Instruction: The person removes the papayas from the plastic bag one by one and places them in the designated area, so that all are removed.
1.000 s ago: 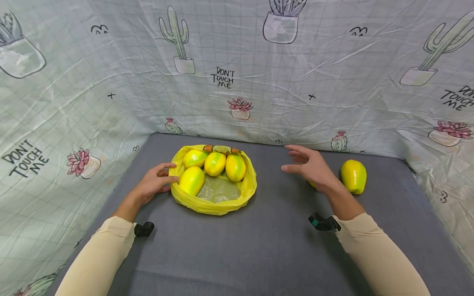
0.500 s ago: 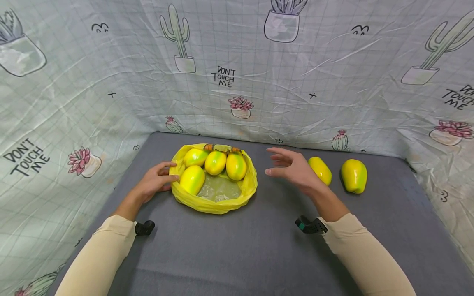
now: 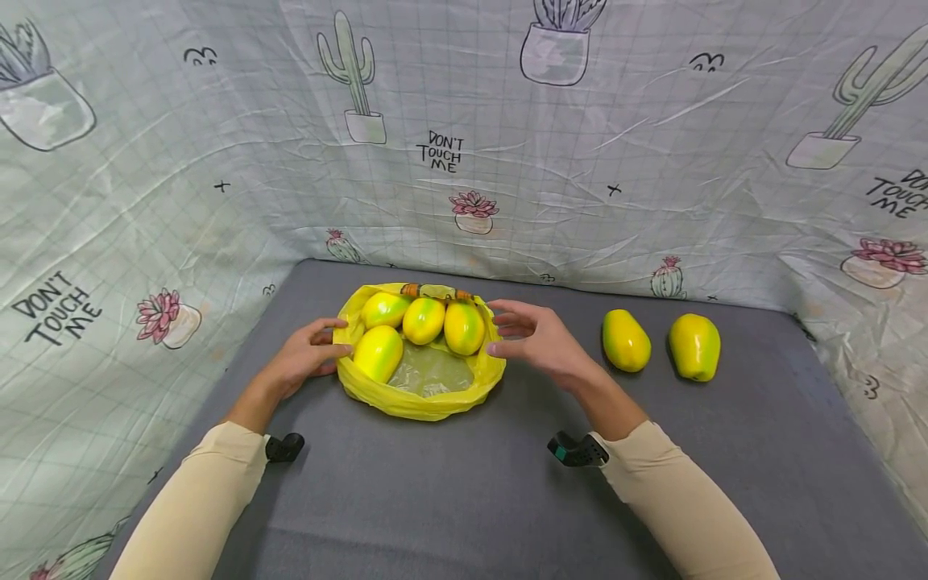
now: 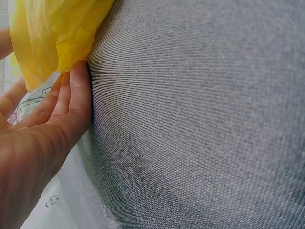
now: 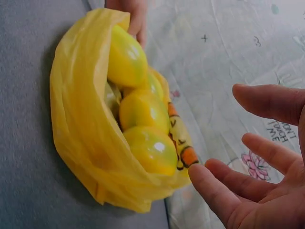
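Observation:
A yellow plastic bag (image 3: 420,407) stands wide open on the grey table, its rim rolled down into a ring. Inside lie several glossy yellow-green mangoes (image 3: 379,354), grouped at the left and back. My left hand (image 3: 300,354) touches the bag's left side with loosely bent fingers; in the left wrist view its fingertips (image 4: 78,76) are right at the bag's lower edge. At the right rim is my right hand (image 3: 544,338), thumb and fingers spread apart and holding nothing. The right wrist view shows its fingertips (image 5: 198,174) near the bag's printed back edge.
Two more yellow fruits lie on the right of the grey table (image 3: 449,499): an oval mango (image 3: 627,341) and a broader, blunt-ended fruit (image 3: 694,346). A cactus-printed cloth (image 3: 544,225) walls in the back and sides.
My right hand has moved left from near the two loose fruits to the bag's right rim, uncovering the oval mango. The left hand and bag have stayed in place.

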### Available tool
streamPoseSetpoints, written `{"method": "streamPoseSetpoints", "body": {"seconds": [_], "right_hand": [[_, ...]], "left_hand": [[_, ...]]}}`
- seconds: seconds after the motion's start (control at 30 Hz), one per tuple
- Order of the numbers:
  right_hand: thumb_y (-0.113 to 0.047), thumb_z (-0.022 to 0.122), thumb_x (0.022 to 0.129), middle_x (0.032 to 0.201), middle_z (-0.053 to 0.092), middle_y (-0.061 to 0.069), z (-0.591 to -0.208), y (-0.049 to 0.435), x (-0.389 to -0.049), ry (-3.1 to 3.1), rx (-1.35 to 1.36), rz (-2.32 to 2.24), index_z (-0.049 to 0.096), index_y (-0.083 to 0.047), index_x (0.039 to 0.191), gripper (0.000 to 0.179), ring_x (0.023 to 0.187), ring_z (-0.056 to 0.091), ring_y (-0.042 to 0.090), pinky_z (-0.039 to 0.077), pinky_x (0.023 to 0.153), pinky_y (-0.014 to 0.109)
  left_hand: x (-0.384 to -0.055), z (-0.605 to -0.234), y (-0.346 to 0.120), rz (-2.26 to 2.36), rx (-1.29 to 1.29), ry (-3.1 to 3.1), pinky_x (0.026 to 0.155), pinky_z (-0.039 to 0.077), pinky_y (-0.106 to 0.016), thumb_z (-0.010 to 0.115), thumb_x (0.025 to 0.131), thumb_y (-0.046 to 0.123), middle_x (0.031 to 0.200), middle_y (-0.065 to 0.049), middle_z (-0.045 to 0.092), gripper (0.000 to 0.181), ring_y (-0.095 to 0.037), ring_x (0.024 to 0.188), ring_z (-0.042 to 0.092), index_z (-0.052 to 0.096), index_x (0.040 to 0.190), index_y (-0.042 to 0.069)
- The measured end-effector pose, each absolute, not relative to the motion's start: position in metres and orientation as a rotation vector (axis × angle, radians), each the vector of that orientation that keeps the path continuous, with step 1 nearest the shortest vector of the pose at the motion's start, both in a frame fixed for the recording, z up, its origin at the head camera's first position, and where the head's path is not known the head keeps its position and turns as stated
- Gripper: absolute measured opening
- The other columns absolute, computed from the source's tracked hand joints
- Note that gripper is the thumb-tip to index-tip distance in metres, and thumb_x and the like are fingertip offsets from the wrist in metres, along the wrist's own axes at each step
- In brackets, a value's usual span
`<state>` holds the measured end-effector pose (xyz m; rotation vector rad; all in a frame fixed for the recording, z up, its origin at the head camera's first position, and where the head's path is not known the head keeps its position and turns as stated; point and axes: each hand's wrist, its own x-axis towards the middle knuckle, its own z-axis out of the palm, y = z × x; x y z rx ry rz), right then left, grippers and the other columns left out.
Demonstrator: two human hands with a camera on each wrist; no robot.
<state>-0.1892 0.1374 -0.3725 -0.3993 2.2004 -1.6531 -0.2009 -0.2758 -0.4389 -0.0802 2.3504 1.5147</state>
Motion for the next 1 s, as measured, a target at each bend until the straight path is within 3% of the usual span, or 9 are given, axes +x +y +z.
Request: {"method": "streamPoseSetpoints", "body": {"seconds": [0.47, 1.0], "right_hand": [[-0.014, 0.081, 0.090, 0.153, 0.055, 0.015, -0.384, 0.100, -0.190, 2.151, -0.403, -1.649, 0.051, -0.016, 0.155, 0.072, 0.141, 0.054, 0.035, 0.050, 0.112, 0.052], [-0.010, 0.081, 0.089, 0.152, 0.053, 0.024, -0.403, 0.054, -0.190, 2.049, -0.399, -1.689, 0.050, -0.016, 0.156, 0.074, 0.135, 0.058, 0.044, 0.054, 0.107, 0.049]], "left_hand": [[-0.203, -0.440, -0.277, 1.514, -0.097, 2.352, 0.106, 0.054, -0.044, 0.066, 0.103, 0.028, 0.162, -0.029, 0.035, 0.066, -0.038, 0.143, 0.044, 0.037, 0.159, 0.010], [-0.200, -0.439, -0.276, 1.550, -0.054, 2.338, 0.098, 0.057, -0.033, 0.067, 0.102, 0.027, 0.158, -0.029, 0.040, 0.068, -0.032, 0.133, 0.051, 0.035, 0.159, 0.008]]}}
